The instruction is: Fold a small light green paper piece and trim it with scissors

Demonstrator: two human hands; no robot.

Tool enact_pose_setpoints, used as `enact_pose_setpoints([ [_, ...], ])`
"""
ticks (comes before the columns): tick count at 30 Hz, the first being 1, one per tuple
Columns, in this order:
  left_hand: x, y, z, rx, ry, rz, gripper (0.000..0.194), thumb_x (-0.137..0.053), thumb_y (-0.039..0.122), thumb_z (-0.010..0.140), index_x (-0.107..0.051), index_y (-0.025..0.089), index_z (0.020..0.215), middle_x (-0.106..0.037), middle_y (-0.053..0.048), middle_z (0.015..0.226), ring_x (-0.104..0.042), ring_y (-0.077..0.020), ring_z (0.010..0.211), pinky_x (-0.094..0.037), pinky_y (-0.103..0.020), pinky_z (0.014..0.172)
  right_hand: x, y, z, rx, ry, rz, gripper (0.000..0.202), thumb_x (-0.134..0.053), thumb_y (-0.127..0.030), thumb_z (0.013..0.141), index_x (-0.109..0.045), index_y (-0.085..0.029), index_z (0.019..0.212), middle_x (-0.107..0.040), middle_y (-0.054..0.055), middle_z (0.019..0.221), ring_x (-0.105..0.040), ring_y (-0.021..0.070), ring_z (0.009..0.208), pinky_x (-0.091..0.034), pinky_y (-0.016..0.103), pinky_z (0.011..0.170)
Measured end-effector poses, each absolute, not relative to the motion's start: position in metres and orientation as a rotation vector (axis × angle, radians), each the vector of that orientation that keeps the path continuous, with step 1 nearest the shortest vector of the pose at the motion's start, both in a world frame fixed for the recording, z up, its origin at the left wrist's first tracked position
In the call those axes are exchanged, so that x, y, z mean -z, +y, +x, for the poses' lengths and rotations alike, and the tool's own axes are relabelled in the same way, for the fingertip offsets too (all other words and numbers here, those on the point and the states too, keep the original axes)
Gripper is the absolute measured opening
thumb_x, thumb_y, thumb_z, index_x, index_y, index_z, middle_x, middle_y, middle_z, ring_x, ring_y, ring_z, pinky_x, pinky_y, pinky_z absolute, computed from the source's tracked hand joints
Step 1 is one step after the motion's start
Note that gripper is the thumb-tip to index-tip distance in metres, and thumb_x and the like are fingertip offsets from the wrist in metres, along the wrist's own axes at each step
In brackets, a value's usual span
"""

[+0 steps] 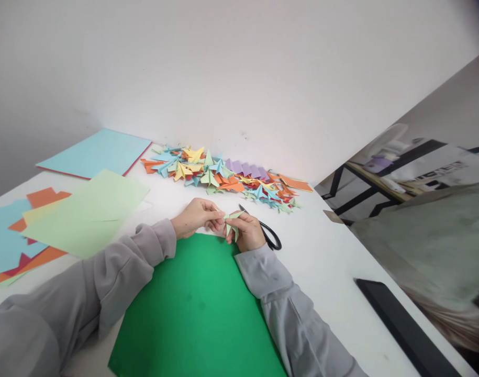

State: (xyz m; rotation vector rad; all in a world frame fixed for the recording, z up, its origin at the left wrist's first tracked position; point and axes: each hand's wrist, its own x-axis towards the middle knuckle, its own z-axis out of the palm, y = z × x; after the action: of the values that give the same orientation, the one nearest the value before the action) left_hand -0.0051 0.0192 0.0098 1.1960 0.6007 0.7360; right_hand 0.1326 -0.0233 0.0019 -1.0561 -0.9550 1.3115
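Between my two hands is a small folded light green paper plane [234, 215], its pointed wings sticking out past the fingers. My left hand [198, 215] pinches its left end with thumb and forefinger. My right hand [247, 232] grips the other side, and part of the fold is hidden by the fingers. Both hands are just above the far edge of a large green sheet [203, 303]. Partly covered by my right hand, a pair of black-handled scissors [271, 235] lies on the table.
A long heap of small folded paper planes [219, 178] in several colours lines the wall. Loose coloured sheets [82, 214] and a light blue stack [98, 152] lie left. A black flat object [404, 324] rests near the right edge of the white table [321, 262].
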Motion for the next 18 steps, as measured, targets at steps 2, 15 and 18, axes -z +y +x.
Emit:
enact_pose_setpoints([
  [2, -0.0094, 0.0198, -0.0053, -0.739, 0.595, 1.174, 0.019, -0.065, 0.024, 0.063, -0.057, 0.008, 0.059, -0.059, -0.005, 0.052, -0.053, -0.0088, 0.044, -0.041, -0.021, 0.046, -0.0025, -0.0235, 0.1322, -1.306, -0.951, -1.056, 0.010, -0.064, -0.019, 0.053, -0.055, -0.015, 0.049, -0.057, -0.001, 0.036, -0.046, 0.0116, 0.024, -0.035, 0.019, 0.023],
  [15, -0.0093, 0.0209, -0.0064, -0.659, 0.486, 1.060, 0.024, -0.053, 0.024, 0.075, -0.059, 0.004, 0.063, -0.062, -0.011, 0.059, -0.059, -0.0131, 0.053, -0.045, -0.024, 0.054, -0.0028, -0.0220, 0.1350, -1.330, -0.908, -1.043, 0.009, -0.062, -0.019, 0.053, -0.056, -0.014, 0.049, -0.057, -0.001, 0.038, -0.046, 0.0106, 0.024, -0.035, 0.019, 0.022],
  [18, -0.0101, 0.0204, -0.0061, -0.660, 0.491, 1.037, 0.021, -0.052, 0.021, 0.076, -0.058, 0.004, 0.063, -0.062, -0.011, 0.060, -0.059, -0.0134, 0.054, -0.045, -0.025, 0.056, -0.0019, -0.0217, 0.1354, -1.323, -0.912, -1.044, 0.009, -0.062, -0.019, 0.053, -0.056, -0.015, 0.049, -0.057, -0.001, 0.038, -0.047, 0.0108, 0.024, -0.035, 0.019, 0.022],
])
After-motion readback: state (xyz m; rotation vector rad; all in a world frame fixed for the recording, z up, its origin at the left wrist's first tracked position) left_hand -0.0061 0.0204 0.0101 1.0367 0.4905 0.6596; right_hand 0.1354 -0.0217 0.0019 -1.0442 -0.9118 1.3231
